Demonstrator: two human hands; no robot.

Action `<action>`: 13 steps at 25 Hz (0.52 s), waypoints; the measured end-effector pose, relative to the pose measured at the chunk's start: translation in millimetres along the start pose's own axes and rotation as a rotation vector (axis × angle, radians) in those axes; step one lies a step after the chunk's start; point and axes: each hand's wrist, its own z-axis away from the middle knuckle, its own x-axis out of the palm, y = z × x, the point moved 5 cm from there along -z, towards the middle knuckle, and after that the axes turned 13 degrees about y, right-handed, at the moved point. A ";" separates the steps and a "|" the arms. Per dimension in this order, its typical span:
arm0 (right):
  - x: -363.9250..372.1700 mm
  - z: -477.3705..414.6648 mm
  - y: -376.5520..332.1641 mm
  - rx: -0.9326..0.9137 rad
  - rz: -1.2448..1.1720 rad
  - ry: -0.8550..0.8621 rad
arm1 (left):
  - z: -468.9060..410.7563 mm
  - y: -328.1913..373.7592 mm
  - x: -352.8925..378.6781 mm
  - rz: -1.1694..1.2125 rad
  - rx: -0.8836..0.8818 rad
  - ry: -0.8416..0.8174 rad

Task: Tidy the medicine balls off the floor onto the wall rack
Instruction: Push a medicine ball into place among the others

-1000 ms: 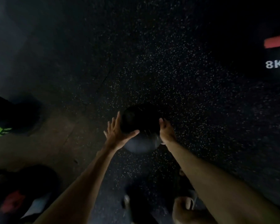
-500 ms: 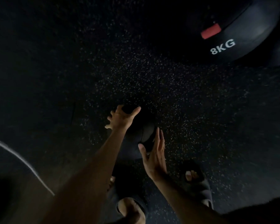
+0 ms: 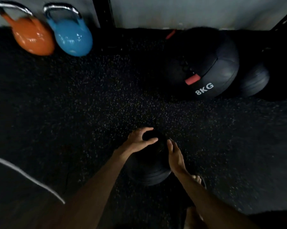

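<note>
A: Down low, just ahead of the feet: dark medicine ball (image 3: 147,172), caught between both hands.

B: Left hand (image 3: 139,139)?

A: Cupped over the top, fingers curled round the far edge, thumb stretched across the near face. Gripping.

B: And the right hand (image 3: 175,156)?

A: Laid flat against the right side, fingers straight and close together. Touching, not wrapped. Hands apart, with the crown of the ball between.

B: Resting on the speckled floor (image 3: 89,104), or lifted clear?

A: Cannot tell. Underside lost in shadow, black on black.

B: Anything else hard to read?

A: Plenty. Toes of a foot (image 3: 197,179) just beside the right forearm, footwear barely made out. Both forearms cut off at the bottom edge. Over by the pale wall (image 3: 189,12), on the floor: big black ball (image 3: 222,66) marked 8KG under a red patch. Just beside it on the right, a second dark ball (image 3: 253,80), half sunk in darkness; touching or not, impossible to say.

B: Upper left?

A: Orange kettlebell (image 3: 32,38) and blue kettlebell (image 3: 72,38), side by side against the wall, both blurred. Next to the blue one, a black upright post (image 3: 104,12), clipped by the top edge.
</note>
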 end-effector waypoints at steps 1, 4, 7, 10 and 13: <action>-2.5 -9.6 -5.5 0.008 -0.015 0.012 | -8.7 5.5 0.9 -0.012 0.031 -0.008; -8.6 -19.5 -14.5 0.038 -0.022 0.040 | -18.7 12.1 1.1 -0.076 -0.009 0.003; -8.4 3.8 -17.8 -0.033 -0.064 0.118 | -17.2 6.8 0.2 -0.151 -0.101 0.097; 7.1 44.3 -9.4 -0.254 0.014 0.168 | -9.9 1.6 2.4 -0.138 -0.114 0.122; 10.8 53.8 -2.5 -0.276 0.051 0.208 | 7.6 6.7 -3.2 -0.116 -0.061 0.107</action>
